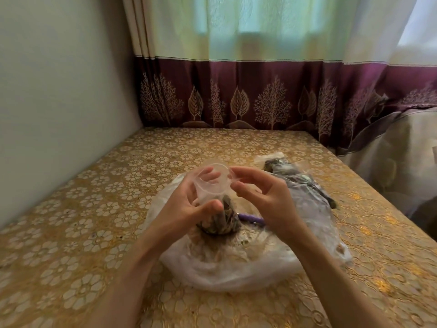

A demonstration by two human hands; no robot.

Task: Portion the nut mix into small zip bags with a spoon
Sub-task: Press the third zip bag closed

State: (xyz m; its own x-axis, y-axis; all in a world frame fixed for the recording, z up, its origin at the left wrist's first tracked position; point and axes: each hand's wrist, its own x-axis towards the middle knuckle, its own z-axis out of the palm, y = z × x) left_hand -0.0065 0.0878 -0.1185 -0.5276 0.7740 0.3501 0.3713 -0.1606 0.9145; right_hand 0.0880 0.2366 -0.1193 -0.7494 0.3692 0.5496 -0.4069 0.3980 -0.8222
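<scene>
Now both hands work the mouth of a small zip bag (214, 185), part-filled with nut mix, held above the big bag (227, 263) on the surface (82, 221). The left hand (189, 204) pinches its near edge, the right hand (257, 197) its other edge. To seal it well, I'd line up the strips and press along evenly, keeping it upright.

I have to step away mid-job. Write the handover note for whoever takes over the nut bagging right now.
Left hand grips the small zip bag at its neck, mouth held open, nut mix filling its bottom.
Right hand pinches the bag's rim at the right side; it holds no spoon.
The spoon's purple handle lies on the big bag of nut mix, under the hands.
Done: filled bags lie on the table, back right; I cannot count them.
Left: seal this bag, set it aside, then keep portioning.
</scene>
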